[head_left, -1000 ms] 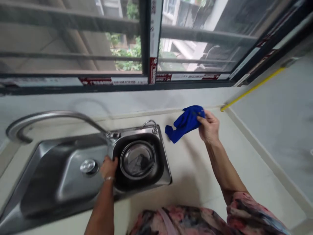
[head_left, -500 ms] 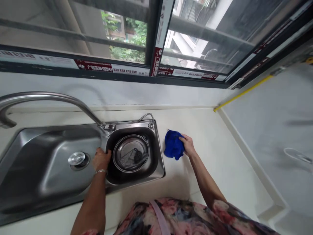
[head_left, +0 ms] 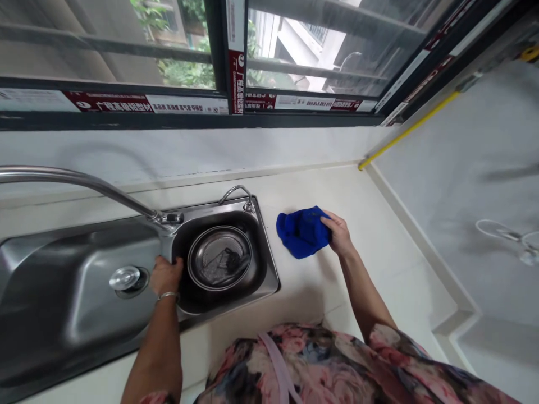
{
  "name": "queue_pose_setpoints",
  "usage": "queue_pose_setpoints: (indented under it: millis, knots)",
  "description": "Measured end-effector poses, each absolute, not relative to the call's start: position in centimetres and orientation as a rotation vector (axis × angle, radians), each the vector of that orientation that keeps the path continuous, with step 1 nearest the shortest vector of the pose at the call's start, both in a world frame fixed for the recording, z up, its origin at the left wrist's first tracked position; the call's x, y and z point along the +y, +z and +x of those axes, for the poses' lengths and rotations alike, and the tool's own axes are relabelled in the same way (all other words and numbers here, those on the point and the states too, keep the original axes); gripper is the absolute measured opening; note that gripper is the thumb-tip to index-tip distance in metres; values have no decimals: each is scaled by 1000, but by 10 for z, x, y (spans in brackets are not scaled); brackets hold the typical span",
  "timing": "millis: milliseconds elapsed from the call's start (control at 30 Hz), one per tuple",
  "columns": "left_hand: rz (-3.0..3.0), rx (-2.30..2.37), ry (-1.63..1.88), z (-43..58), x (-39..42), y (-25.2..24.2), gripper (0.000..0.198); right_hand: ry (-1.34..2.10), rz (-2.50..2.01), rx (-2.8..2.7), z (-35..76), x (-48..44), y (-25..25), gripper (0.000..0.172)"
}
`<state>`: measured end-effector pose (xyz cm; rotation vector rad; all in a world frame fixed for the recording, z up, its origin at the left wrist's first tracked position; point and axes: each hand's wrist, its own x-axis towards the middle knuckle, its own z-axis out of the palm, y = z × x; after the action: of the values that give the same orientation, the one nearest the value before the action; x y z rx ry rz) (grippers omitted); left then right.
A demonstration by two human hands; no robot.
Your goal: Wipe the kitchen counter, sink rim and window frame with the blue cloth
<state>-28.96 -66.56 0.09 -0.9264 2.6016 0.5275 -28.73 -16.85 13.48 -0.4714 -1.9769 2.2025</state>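
Fingers of the bare right hand point(head_left: 339, 234) pinch the right edge of a bright blue, crumpled fabric cloth point(head_left: 301, 231), thumb and fingertips closed together on it. The cloth sits bunched to the right of the sink, over a smooth cream countertop point(head_left: 404, 292); whether its underside touches the surface, I cannot tell.

Left of the cloth is a small, deep, rounded steel basin point(head_left: 261, 275). Inside it stands a round, shiny metal bowl point(head_left: 217, 243) with a perforated base, and in the bowl lies a dark, crumpled bundle point(head_left: 229, 262), too unclear to identify. A thin, curved chrome spout point(head_left: 249, 206) rises at the basin's far right corner.

The bare left hand point(head_left: 165, 276), wearing a silvery bracelet point(head_left: 168, 294), lies over the steel divider point(head_left: 167, 247), thumb on the small basin's side; how tightly its fingers close, I cannot tell. Beside it, a round metal drain plug point(head_left: 125, 278) sits in the larger steel basin point(head_left: 86, 303). A tall, arched steel faucet point(head_left: 105, 188) extends leftward from behind the divider.

Farther out, a dark window frame point(head_left: 168, 120) bears red-and-white labels, and a slim yellow pipe point(head_left: 412, 128) slants along the right wall.
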Motion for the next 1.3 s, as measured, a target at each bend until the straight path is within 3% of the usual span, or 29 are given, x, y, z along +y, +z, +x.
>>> queue_pose_setpoints:
  millis: [200,333,433,533,667,867,1100,1200,1300]
  knots:
    - [-1007,2582,430,-294,-661,-1,67,2054,-426,-2200,-316,-173,96,44]
    - [-1008,2575,413,-295,-660,0,67,1834,7,-2708,-321,-191,64,37]
    - [-1001,2597,400,-294,-660,-1,67,1422,453,-2979,-317,-198,50,34]
    - [-1007,2600,386,-293,-660,-6,65,1059,498,-2932,-315,-197,40,49]
    - [-1015,2615,361,-293,-662,-11,66,1005,408,-2924,-310,-200,27,73]
    - [-1013,2604,346,-294,-662,-10,67,913,483,-3070,-314,-196,18,69]
    - [-1010,2617,348,-294,-664,-14,65,612,754,-3201,-324,-175,34,94]
    - [-1022,2619,348,-294,-664,-15,64,484,702,-3185,-324,-188,29,89]
    - [-1024,2606,347,-294,-662,-13,65,465,527,-3176,-328,-202,17,73]
